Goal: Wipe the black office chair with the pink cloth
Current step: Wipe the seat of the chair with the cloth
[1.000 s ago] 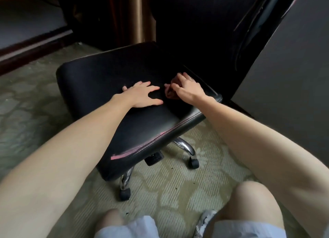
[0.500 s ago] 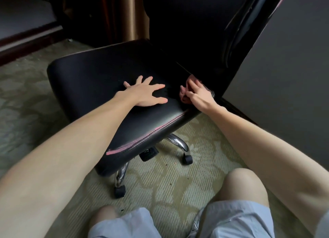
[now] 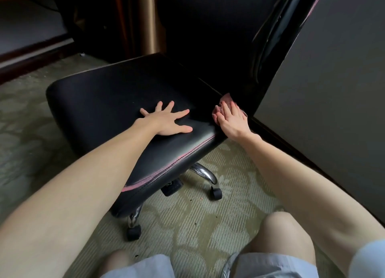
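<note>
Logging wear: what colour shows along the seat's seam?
Pink seam on black seat; head view.

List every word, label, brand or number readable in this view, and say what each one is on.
No text can be read in this view.
Pale marks on the black part under the seat: too small and blurred to read.
The black office chair, pink cloth and carpet: no lettering shows.
</note>
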The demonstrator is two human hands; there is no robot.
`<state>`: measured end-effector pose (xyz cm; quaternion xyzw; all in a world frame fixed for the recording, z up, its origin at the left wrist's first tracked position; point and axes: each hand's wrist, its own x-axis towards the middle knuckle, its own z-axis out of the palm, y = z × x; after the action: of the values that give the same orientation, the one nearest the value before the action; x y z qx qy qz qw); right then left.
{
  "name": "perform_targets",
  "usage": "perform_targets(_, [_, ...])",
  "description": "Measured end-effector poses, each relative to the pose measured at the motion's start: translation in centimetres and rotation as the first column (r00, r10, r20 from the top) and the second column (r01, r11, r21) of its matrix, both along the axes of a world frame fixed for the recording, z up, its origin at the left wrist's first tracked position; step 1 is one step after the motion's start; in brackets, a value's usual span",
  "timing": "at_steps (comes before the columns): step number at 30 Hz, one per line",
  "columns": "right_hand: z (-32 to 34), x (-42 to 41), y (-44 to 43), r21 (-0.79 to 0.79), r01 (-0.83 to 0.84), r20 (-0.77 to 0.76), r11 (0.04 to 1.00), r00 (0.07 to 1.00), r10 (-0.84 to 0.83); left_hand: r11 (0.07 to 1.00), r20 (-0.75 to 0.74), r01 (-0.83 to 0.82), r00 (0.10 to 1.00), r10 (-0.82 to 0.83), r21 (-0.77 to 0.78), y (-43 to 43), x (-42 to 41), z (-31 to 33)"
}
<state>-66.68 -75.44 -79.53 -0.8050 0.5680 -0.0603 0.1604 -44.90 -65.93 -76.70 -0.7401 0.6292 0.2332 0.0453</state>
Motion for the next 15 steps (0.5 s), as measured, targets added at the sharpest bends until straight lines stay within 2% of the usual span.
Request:
perform_targets(6, [-1.9, -1.1, 4.5, -0.096, -0.072, 0.184, 0.993, 0.979, 0.089, 0.999, 0.018, -0.002, 1.000, 0.001, 0.033, -0.3, -0.2, 0.3])
perform_targets(10, [-0.3, -0.8, 4.1, -0.011, -0.028, 0.340, 1.000, 0.940, 0.030, 0.999, 0.022, 0.008, 1.000, -0.009, 0.048, -0.2, 0.0, 0.6])
perform_targets(15, [-1.3, -0.1, 2.6, -0.205, -0.097, 0.110, 0.974, 0.986, 0.121, 0.999, 0.056, 0.017, 0.998, -0.020, 0.045, -0.3, -0.2, 0.3])
